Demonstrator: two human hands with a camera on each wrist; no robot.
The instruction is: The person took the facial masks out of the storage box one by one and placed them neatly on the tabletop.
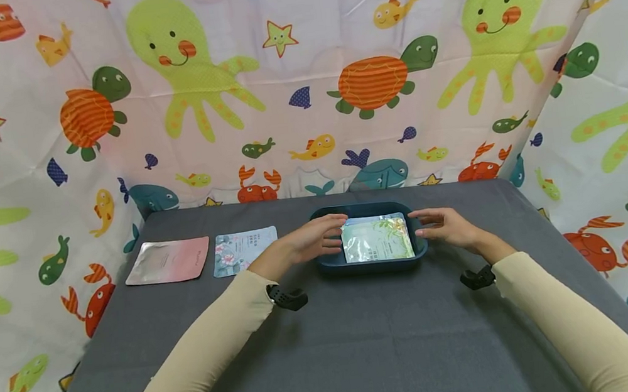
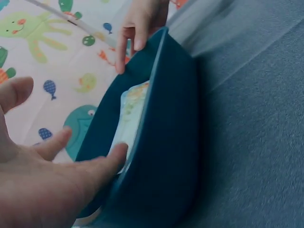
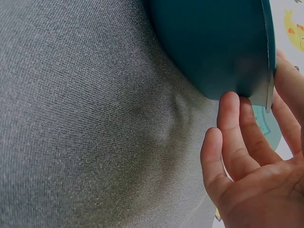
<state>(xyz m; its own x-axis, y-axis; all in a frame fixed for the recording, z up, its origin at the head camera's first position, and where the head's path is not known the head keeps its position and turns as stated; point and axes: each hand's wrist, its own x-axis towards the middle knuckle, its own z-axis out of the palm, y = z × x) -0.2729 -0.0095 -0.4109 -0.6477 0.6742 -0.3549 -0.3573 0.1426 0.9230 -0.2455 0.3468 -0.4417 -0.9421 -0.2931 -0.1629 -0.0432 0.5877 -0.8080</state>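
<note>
A dark blue rectangular basin [image 1: 371, 269] stands on the table with flat, shiny face-mask-like sachets in it. On top lies a pale green sachet [image 1: 376, 240] with a leaf print; a bluish edge shows behind it. My left hand [image 1: 314, 239] hovers at the basin's left end, its fingers spread and relaxed over the rim, holding nothing. At the right end is my right hand [image 1: 448, 228], fingers loosely extended. In the right wrist view its fingertips [image 3: 230, 100] lie close against the basin's outer wall; whether they press on it I cannot tell.
Left of the basin lie a light blue floral sachet [image 1: 242, 251] and, farther left, a pink and silver sachet [image 1: 168, 261]. A grey cloth [image 1: 363, 355] covers the table. A curtain [image 1: 303, 83] printed with sea animals hangs behind and at both sides.
</note>
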